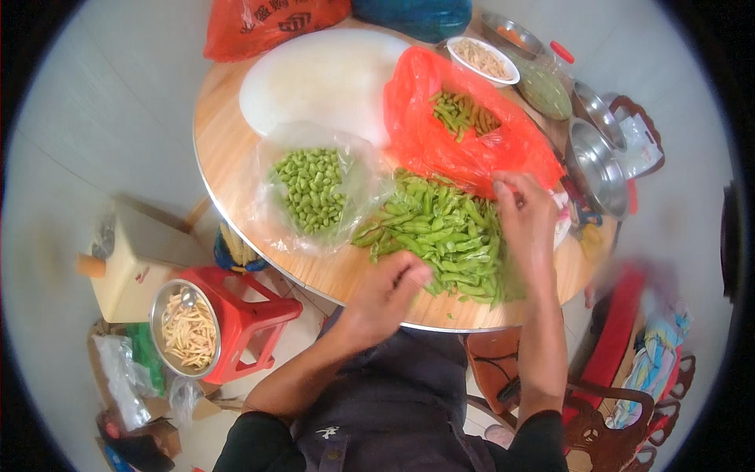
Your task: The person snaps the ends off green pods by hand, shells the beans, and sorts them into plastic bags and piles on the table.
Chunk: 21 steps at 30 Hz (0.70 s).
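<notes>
A pile of green soybean pods and empty hulls (pixel 454 236) lies on the round wooden table (pixel 318 274) before me. My left hand (pixel 392 289), slightly blurred, is at the pile's near left side with its fingers curled; whether it holds something does not show. My right hand (pixel 525 206) is at the near right edge of a red plastic bag (pixel 472 165), thumb and finger close together; what is between them is unclear. Unshelled pods (pixel 460 115) lie in that bag. Left of the pile, a clear plastic bag (pixel 365 206) holds shelled green soybeans (pixel 312 189).
A white round board (pixel 318 76) lies at the back, near another red bag (pixel 265 26). A white bowl (pixel 483 59), a green gourd (pixel 540 85) and metal bowls (pixel 596 165) line the right side. A red stool (pixel 248 324) bears a metal bowl of pale strips (pixel 189 330).
</notes>
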### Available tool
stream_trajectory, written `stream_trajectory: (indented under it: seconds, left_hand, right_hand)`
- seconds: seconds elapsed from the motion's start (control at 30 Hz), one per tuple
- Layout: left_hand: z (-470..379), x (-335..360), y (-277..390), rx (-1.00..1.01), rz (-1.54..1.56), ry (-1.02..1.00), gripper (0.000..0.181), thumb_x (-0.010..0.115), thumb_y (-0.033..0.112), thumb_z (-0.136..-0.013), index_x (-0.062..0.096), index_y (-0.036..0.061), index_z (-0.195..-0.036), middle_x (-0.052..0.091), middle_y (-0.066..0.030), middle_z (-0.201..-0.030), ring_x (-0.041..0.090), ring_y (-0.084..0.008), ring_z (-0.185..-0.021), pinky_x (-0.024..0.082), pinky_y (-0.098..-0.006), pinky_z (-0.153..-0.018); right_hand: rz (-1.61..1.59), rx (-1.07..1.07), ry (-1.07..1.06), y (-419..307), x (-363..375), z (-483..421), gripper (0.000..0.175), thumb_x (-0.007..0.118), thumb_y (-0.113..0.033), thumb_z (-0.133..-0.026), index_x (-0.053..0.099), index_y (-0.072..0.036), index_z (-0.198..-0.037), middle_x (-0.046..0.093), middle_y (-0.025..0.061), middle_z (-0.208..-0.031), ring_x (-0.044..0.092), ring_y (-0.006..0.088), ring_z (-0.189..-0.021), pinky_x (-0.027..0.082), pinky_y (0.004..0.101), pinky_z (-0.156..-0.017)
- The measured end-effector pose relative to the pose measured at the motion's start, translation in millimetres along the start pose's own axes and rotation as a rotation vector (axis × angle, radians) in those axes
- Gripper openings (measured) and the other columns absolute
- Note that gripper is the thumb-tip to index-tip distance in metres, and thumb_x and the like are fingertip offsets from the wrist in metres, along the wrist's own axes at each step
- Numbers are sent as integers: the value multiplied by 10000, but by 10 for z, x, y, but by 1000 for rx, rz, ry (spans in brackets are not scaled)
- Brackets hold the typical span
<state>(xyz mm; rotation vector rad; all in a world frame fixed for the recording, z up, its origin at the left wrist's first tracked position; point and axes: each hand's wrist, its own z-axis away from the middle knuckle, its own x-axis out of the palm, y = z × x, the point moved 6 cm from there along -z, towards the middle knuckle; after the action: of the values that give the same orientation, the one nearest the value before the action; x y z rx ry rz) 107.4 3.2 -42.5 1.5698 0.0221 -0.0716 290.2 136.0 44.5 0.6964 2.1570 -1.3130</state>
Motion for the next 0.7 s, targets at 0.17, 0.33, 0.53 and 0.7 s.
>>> stream_trajectory:
  seconds: [0.17, 0.33, 0.53, 0.7]
  left_hand:
    - [-60, -454, 287, -229, 747, 25, 176, 486, 259, -1039, 536, 90, -1045, 556, -4, -859, 400, -49, -632, 304, -176, -529]
    - [-224, -1089, 417, 61, 664, 234, 185, 452, 180, -1039, 574, 52, -1093, 591, -52, -984, 502, -106, -801, 419, -246, -690]
    - [-426, -1524, 587, 184, 77, 406, 421, 411, 251, -1044, 516, -18, -1350, 515, -131, -1407, 420, -224, -1354, 315, -402, -1128]
    - [-404, -1542, 606, 270, 28, 499, 408, 429, 251, -1039, 534, -16, -1330, 540, -133, -1368, 460, -222, -1307, 354, -373, -1087]
  right_hand:
    - [173, -165, -8, 212, 248, -630, 165, 618, -123, -888, 701, -3, -965, 679, 206, -946, 665, 374, -815, 517, 428, -737]
    - [365, -20, -217, 784, 751, -1124, 201, 636, -146, -844, 705, 17, -939, 681, 254, -914, 670, 404, -882, 517, 476, -789]
    - [180, -11, -341, 933, 1088, -1343, 213, 653, -116, -781, 696, 42, -916, 666, 298, -925, 675, 397, -901, 513, 485, -811]
    - [334, 22, -289, 946, 1056, -1370, 273, 660, -108, -776, 679, 20, -1017, 681, 259, -946, 669, 382, -918, 517, 473, -786]
